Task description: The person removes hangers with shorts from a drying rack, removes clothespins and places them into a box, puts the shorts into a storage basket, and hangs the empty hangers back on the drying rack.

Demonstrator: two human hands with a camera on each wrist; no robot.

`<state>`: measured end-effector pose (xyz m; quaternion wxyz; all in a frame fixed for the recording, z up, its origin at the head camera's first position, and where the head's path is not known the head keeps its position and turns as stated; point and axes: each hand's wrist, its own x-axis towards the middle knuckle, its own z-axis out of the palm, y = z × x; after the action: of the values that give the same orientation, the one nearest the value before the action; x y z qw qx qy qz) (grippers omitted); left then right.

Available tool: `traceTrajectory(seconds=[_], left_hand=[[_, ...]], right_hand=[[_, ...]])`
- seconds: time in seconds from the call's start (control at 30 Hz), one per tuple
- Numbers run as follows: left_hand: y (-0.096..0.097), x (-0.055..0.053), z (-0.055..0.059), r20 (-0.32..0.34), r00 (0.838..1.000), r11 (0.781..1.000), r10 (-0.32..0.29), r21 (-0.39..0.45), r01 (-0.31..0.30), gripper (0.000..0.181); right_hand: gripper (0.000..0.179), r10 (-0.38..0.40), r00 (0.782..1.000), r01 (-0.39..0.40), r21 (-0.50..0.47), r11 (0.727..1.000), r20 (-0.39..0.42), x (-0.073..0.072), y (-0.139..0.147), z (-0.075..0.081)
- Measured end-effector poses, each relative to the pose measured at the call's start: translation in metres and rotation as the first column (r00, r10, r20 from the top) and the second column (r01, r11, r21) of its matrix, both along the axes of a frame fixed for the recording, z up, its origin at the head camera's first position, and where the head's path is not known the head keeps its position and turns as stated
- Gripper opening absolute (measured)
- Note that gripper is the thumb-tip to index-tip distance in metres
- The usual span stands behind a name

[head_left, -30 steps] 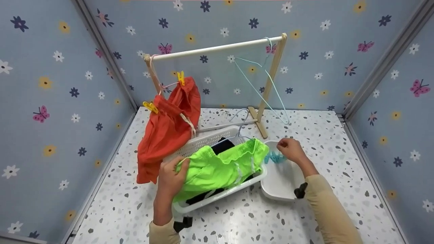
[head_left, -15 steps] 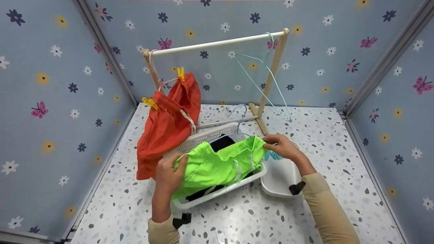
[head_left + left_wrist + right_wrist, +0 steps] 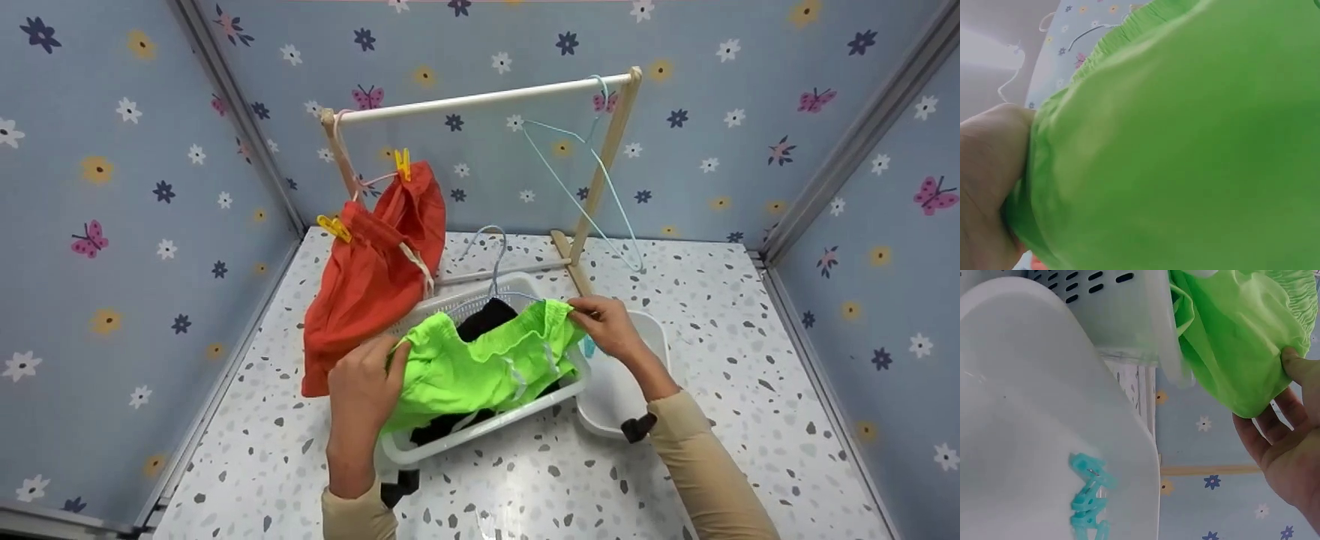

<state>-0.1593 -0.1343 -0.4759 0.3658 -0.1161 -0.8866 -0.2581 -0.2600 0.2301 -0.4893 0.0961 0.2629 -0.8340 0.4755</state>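
Observation:
Bright green shorts (image 3: 480, 369) with an elastic waistband and white drawstrings are spread over the white laundry basket (image 3: 480, 441). My left hand (image 3: 364, 382) grips the left end of their waistband. At the other end, my right hand (image 3: 609, 325) pinches the waistband corner between thumb and fingers, as the right wrist view also shows. A pale blue hanger (image 3: 501, 259) stands behind the waistband, its hook up and its lower part hidden by the cloth. Dark clothing (image 3: 486, 318) lies in the basket under the shorts.
Orange shorts (image 3: 367, 292) hang by yellow clothespins (image 3: 403, 165) from a pink hanger at the left of the rack (image 3: 480, 98). An unused light-green hanger (image 3: 616, 195) hangs at its right. A white tub (image 3: 611, 397) with teal clothespins (image 3: 1088, 498) stands right of the basket.
My right hand has come from over the tub to the waistband's right corner and pinches it. The blue hanger has shifted left behind the shorts. My left hand keeps its grip.

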Motion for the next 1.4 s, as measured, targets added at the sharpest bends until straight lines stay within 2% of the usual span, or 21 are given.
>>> traceTrajectory(seconds=[0.03, 0.13, 0.27, 0.43, 0.77, 0.97, 1.23, 1.4], left_hand=[[0.001, 0.0, 0.001, 0.017, 1.0, 1.0, -0.002, -0.016, 0.003, 0.02], [0.006, -0.003, 0.004, 0.059, 0.998, 0.999, -0.02, -0.033, 0.022, 0.027], [0.012, -0.006, 0.004, 0.082, 0.996, 0.999, -0.039, -0.028, 0.042, 0.031], [0.011, -0.008, 0.002, 0.074, 0.997, 1.0, -0.011, -0.014, 0.012, 0.026], [-0.001, -0.003, 0.0, 0.0, 1.0, 1.0, 0.001, -0.014, -0.001, 0.027], [-0.006, -0.003, 0.0, -0.026, 1.0, 1.0, -0.006, -0.009, 0.005, 0.027], [-0.012, -0.001, 0.001, -0.065, 0.998, 1.0, 0.018, 0.007, -0.018, 0.021], [-0.018, 0.0, 0.002, -0.097, 0.995, 0.999, 0.031, 0.018, -0.029, 0.019]], right_hand=[[0.018, 0.001, 1.0, -0.001, -0.007, 1.0, -0.028, 0.001, -0.003, 0.001], [0.017, 0.005, 0.993, -0.01, -0.039, 0.999, -0.115, -0.008, -0.009, -0.009], [0.014, 0.026, 0.974, -0.037, -0.043, 0.998, -0.224, -0.017, -0.021, -0.025], [0.015, 0.034, 0.957, -0.047, -0.038, 0.998, -0.289, -0.014, -0.036, -0.022], [0.016, 0.054, 0.966, -0.061, -0.021, 0.998, -0.253, -0.015, -0.041, -0.028], [0.016, 0.026, 0.977, -0.039, -0.059, 0.998, -0.21, -0.016, -0.038, -0.031], [0.016, -0.077, 0.979, 0.069, -0.045, 0.997, -0.187, -0.018, -0.033, -0.034], [0.013, -0.187, 0.97, 0.182, -0.045, 0.982, -0.158, -0.02, -0.028, -0.035]])
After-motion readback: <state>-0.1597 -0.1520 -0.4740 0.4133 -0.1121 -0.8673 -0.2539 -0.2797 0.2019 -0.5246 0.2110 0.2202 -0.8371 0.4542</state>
